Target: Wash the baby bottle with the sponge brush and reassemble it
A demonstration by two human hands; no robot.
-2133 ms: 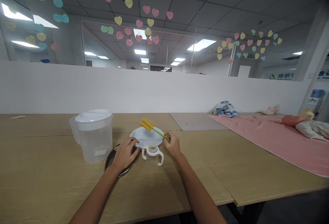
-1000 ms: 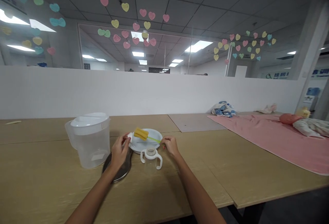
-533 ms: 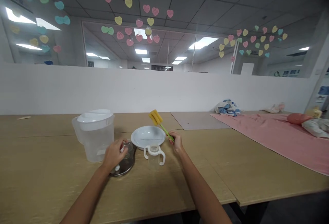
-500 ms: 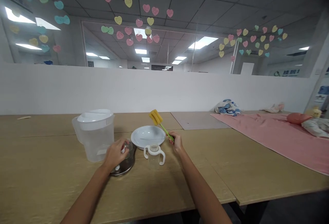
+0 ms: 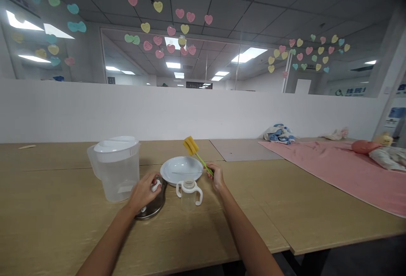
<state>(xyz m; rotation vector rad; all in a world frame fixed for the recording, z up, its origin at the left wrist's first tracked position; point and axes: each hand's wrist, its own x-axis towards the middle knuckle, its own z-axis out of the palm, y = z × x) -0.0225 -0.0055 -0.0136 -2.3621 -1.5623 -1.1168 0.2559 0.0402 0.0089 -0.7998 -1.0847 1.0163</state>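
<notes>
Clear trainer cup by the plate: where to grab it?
The right handle of the two-handled trainer cup, from the near right: the loop stands open on that side, clear of the white plate, so fingers pass through it. The right hand is nearest, but holds the sponge bottle brush.

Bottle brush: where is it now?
In the head view, the sponge bottle brush is held in the right hand by its green handle, just right of the two-handled cup, its yellow sponge head past the far rim of the white plate.
</notes>
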